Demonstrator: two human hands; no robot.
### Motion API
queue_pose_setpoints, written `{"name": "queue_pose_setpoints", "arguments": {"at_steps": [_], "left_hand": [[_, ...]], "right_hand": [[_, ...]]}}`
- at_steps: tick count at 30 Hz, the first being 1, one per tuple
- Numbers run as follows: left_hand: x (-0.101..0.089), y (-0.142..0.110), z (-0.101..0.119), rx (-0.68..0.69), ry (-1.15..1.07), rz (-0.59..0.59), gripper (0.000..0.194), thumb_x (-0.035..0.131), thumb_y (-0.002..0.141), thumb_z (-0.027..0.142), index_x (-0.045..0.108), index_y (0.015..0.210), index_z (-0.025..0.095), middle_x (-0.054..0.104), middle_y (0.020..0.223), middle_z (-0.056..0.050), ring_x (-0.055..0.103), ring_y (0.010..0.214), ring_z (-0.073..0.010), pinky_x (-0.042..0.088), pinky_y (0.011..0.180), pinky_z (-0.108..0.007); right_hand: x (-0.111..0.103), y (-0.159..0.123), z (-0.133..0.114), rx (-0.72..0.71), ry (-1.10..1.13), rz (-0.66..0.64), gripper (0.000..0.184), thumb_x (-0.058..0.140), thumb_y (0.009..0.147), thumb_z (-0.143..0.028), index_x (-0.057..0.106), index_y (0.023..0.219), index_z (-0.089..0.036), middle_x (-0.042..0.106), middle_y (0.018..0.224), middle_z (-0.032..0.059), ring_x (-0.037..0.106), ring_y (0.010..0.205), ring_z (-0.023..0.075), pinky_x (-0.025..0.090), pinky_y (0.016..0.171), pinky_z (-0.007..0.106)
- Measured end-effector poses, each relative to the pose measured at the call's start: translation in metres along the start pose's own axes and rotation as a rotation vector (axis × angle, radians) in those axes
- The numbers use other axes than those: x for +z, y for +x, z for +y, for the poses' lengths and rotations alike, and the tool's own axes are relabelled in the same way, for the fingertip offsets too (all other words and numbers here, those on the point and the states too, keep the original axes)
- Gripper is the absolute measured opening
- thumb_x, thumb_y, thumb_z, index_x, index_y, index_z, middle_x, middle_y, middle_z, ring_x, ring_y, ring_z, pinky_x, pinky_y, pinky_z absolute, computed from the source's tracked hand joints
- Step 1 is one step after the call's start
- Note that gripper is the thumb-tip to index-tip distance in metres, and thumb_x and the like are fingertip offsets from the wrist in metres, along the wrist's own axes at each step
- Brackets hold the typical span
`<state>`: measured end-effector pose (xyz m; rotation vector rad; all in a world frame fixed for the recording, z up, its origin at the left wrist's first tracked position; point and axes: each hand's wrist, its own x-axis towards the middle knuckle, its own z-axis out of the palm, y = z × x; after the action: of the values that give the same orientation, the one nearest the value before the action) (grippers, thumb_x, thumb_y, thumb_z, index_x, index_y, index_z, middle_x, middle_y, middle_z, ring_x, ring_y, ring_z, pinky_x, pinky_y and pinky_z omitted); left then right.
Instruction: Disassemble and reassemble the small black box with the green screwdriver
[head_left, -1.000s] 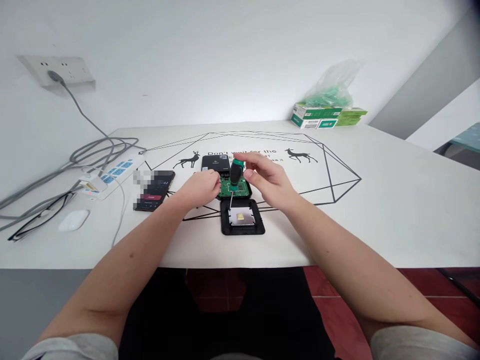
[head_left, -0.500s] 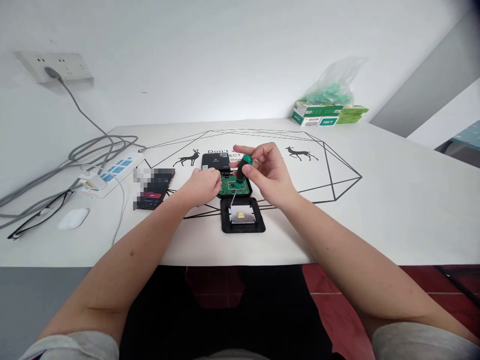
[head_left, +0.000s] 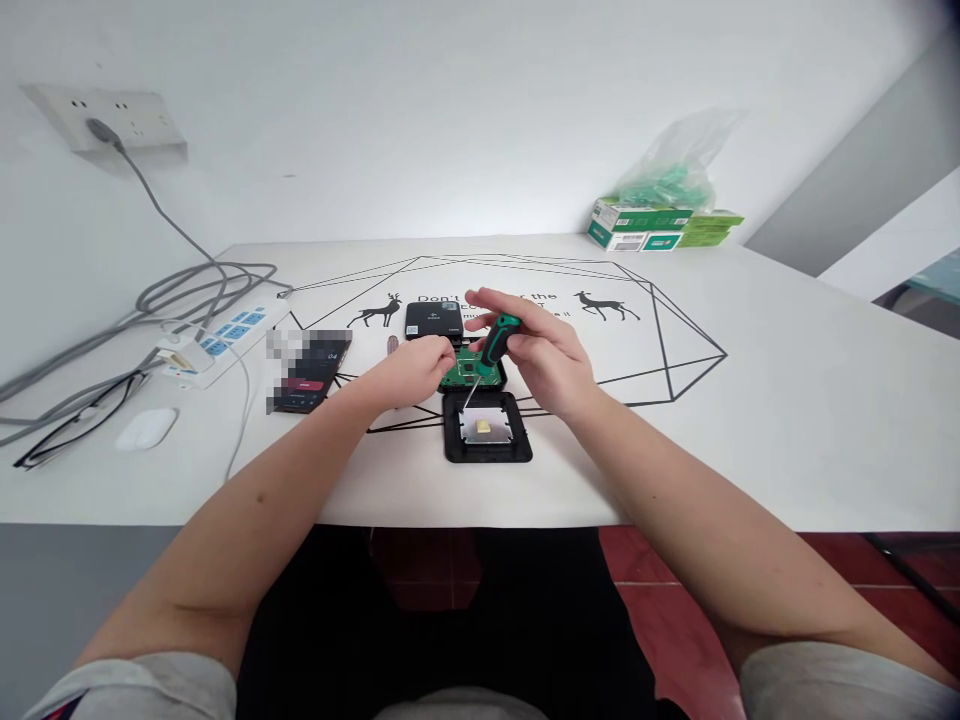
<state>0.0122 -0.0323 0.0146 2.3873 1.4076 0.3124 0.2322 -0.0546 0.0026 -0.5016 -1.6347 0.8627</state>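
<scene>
My right hand (head_left: 551, 355) grips a green and black screwdriver (head_left: 499, 340) between thumb and fingers, the index finger stretched out past the handle. The screwdriver is tilted, its shaft slanting down and left to the upper left corner of a black cover (head_left: 523, 445). In that cover lies a silver metal plate (head_left: 496, 432) bearing a small pale-yellow pad (head_left: 482, 426). Closed, my left hand (head_left: 420, 368) rests at the left side of a green circuit board (head_left: 459, 378) in a black case. What its fingers hold, if anything, is hidden.
A black box (head_left: 433, 319) lies behind the board, a small brownish item (head_left: 392, 345) by my left hand. To the left are a phone (head_left: 315, 375), power strip (head_left: 232, 340), glasses (head_left: 79, 420), and white case (head_left: 147, 428). Green-white boxes (head_left: 641, 225) stand back right.
The screwdriver handle has leaned over to the right, while its tip stays near the cover's upper left corner. My right fingers have closed around the handle. My left hand has barely moved.
</scene>
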Motion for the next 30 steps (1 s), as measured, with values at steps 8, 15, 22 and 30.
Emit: {"name": "queue_pose_setpoints", "arguments": {"at_steps": [8,15,22,30], "left_hand": [[0.001,0.001,-0.002,0.107,-0.133,0.003,0.021,0.044,0.107,0.027,0.054,0.089,0.023,0.068,0.095,-0.006,0.064,0.088,-0.0242,0.048,0.079,-0.037],[0.006,0.005,-0.007,0.141,-0.17,-0.012,0.02,0.046,0.108,0.026,0.054,0.09,0.022,0.067,0.093,-0.005,0.063,0.086,-0.0226,0.047,0.076,-0.035],[0.005,0.003,-0.007,0.159,-0.206,-0.059,0.019,0.046,0.106,0.022,0.055,0.09,0.022,0.067,0.095,-0.005,0.063,0.089,-0.0227,0.048,0.08,-0.036],[0.004,0.002,-0.008,0.221,-0.205,-0.132,0.022,0.046,0.108,0.033,0.055,0.09,0.022,0.066,0.098,-0.006,0.063,0.091,-0.024,0.049,0.081,-0.037]], "right_hand": [[0.004,0.0,0.004,-0.018,-0.013,0.005,0.039,0.079,0.099,-0.045,0.062,0.132,-0.035,0.075,0.131,0.0042,0.077,0.105,0.0199,0.07,0.085,0.039],[0.005,-0.001,0.008,-0.054,-0.026,-0.01,0.033,0.077,0.1,-0.048,0.068,0.129,-0.035,0.077,0.128,0.0053,0.076,0.117,0.0217,0.068,0.093,0.04],[-0.003,0.004,0.007,-0.067,-0.096,-0.084,0.035,0.08,0.098,-0.048,0.07,0.128,-0.034,0.071,0.113,0.0027,0.069,0.099,0.0177,0.064,0.082,0.034],[0.001,0.0,0.01,-0.057,-0.218,-0.059,0.049,0.084,0.094,-0.047,0.062,0.137,-0.038,0.065,0.118,0.0021,0.065,0.091,0.0171,0.062,0.071,0.032]]}}
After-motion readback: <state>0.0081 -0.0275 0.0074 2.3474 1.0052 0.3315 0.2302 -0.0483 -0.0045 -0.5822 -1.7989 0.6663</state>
